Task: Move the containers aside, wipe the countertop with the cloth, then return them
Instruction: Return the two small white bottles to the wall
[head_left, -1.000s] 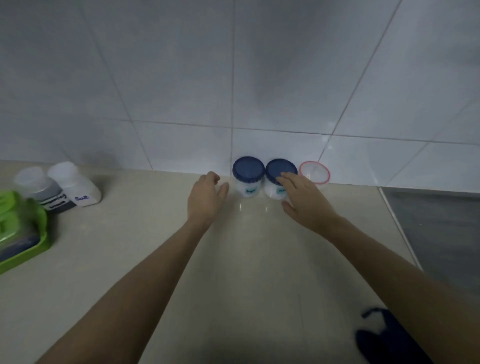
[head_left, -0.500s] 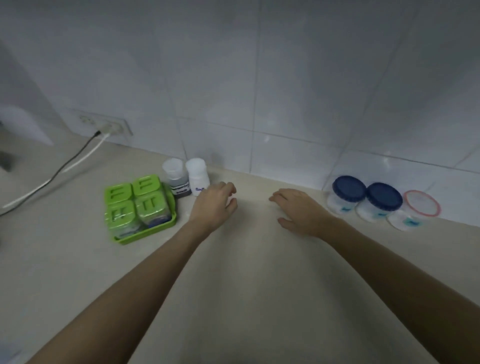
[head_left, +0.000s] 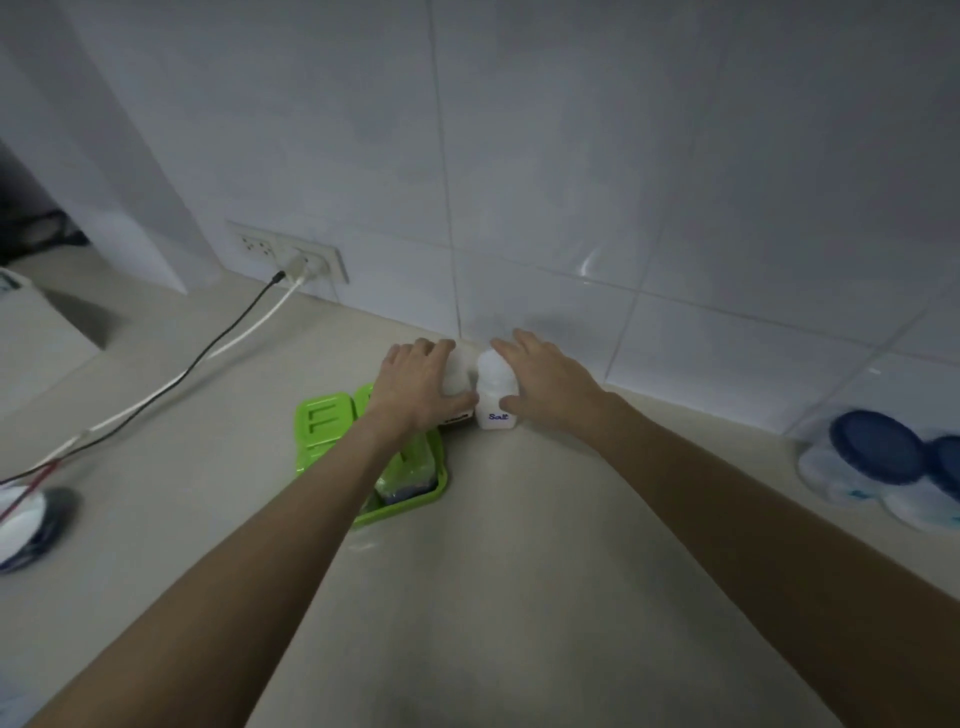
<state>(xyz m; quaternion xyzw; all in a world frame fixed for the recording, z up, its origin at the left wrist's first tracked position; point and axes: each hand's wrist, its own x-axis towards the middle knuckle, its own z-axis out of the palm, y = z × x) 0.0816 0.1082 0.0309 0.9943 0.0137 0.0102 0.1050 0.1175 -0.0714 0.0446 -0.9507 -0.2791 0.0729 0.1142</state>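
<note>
Two small white shakers stand against the tiled wall. My left hand (head_left: 415, 384) wraps around the left shaker (head_left: 457, 376), whose dark label is mostly hidden. My right hand (head_left: 550, 384) closes on the shaker marked "Salt" (head_left: 496, 395). A green tray of lidded green containers (head_left: 322, 421) lies just under my left forearm. Two blue-lidded white jars (head_left: 878, 457) sit at the right edge of the beige countertop (head_left: 519, 571). No cloth is in view.
A wall socket (head_left: 291, 254) at the back left has a black and a white cable (head_left: 208, 353) running across the counter to a blurred round white and dark object (head_left: 26, 519) at the left edge.
My view swung left from the blue-lidded jars. Both hands left those jars, crossed the counter, and now grip the two shakers by the green tray.
</note>
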